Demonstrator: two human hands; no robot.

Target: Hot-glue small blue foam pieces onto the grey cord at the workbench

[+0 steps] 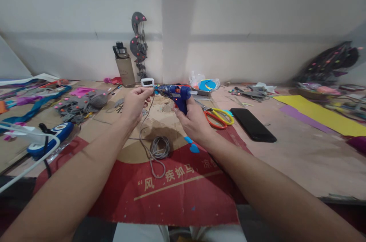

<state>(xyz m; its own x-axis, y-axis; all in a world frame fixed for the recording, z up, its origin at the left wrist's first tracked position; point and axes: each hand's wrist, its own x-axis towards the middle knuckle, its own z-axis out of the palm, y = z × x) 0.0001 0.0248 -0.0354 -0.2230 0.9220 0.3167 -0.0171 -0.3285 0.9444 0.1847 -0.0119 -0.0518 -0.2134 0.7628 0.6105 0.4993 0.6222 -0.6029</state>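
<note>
My right hand [193, 118] is wrapped round the handle of a blue hot glue gun [180, 99], with a clear glue stick [193, 92] poking out of its rear. The nozzle points left, at the fingertips of my left hand [138, 102]. Those fingers are pinched on a thin grey cord [145, 120], beside a small blue piece [156, 89] at the nozzle; whether nozzle and piece touch I cannot tell. Below, the cord leads to a loose coil [160, 147] on the red and brown cardboard [183, 204]. Two blue paper cutouts [194, 148] lie under my right wrist.
Scissors with red and yellow handles [219, 118] and a black phone [253, 124] lie right. A bottle [125, 66] and a small white display [147, 82] stand behind. At left are grey felt pieces [82, 104], a blue-and-white power strip [51, 141] and a white cable [34, 173].
</note>
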